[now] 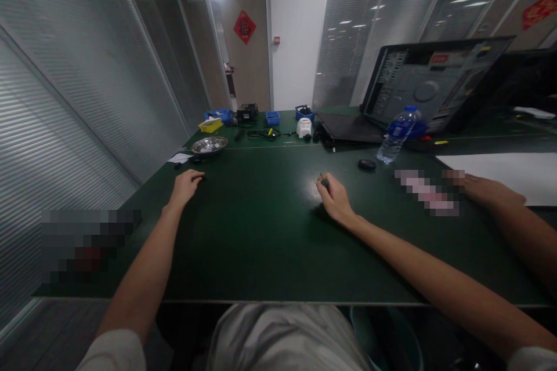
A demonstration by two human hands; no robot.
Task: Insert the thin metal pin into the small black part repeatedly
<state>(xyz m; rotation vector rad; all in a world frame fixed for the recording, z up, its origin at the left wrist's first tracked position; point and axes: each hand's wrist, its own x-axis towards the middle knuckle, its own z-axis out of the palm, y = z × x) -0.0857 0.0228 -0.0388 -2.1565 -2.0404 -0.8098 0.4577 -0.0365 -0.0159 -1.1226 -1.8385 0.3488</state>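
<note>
Green mat (pixel 261 232) covers your table, with glass partitions on the left. Your left hand (pixel 186 185) lies flat on it, fingers loosely together, holding nothing. Your right hand (pixel 335 197) is curled around a small dark tool (pixel 324 181), tip up. Beyond sit a bottle (pixel 397 134), mouse (pixel 366 164) and steel bowl (pixel 209 144). Another person's hand (pixel 487 190) rests at right.

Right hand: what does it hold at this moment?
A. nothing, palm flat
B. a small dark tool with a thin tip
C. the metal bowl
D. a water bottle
B: the right hand is closed around a small dark tool whose thin tip pokes out above the fingers, over the green table.
</note>
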